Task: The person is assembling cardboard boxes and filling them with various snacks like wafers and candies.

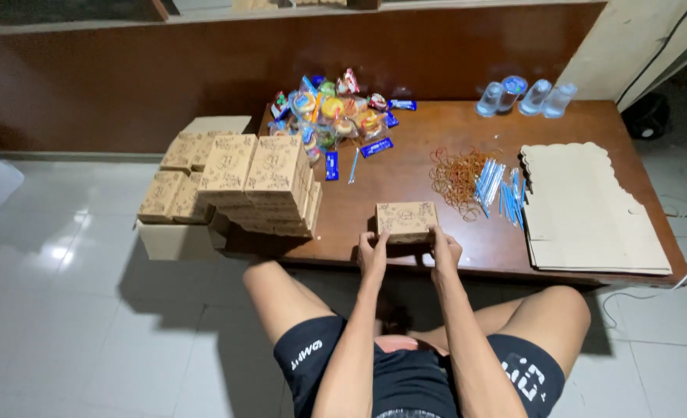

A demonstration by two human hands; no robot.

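The left hand (372, 254) and the right hand (444, 249) grip the two near corners of a small printed cardboard box (406, 221), which stands closed on the near edge of the low wooden table (405, 174), held between them. Judging by the layout, the work looks well advanced but unfinished: to the left of the hands rises a stack of finished boxes (262, 182), some of them resting on a plain carton (175, 238), while to the right a pile of flat box blanks (591, 209) lies unfolded. Beyond the hands lie rubber bands (456, 174), blue wrapped sticks (498, 186) and a heap of wrapped snacks (336, 116). The box's contents are hidden, and the fingertips behind it cannot be made out.
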